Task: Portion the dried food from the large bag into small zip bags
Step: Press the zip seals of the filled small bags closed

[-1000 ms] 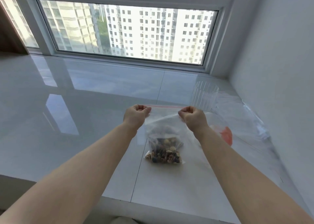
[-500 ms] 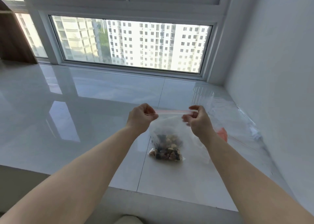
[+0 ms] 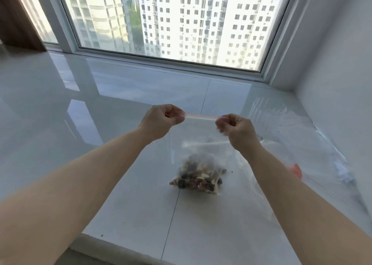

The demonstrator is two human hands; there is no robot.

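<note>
A clear zip bag with a red-striped zip strip hangs upright over the glossy white ledge. Mixed dried nuts and fruit fill its bottom, which rests on the ledge. My left hand pinches the left end of the zip strip. My right hand pinches the right end, and the strip is stretched taut between them. A few crumbs lie on the ledge beside the bag.
Crumpled clear plastic bags lie to the right along the white wall, with an orange-red piece among them. A large window runs along the back. The ledge's front edge is close below.
The camera view has moved closer and tilted down. Both hands keep pinching the zip strip ends. The bag's bottom still rests on the ledge.
</note>
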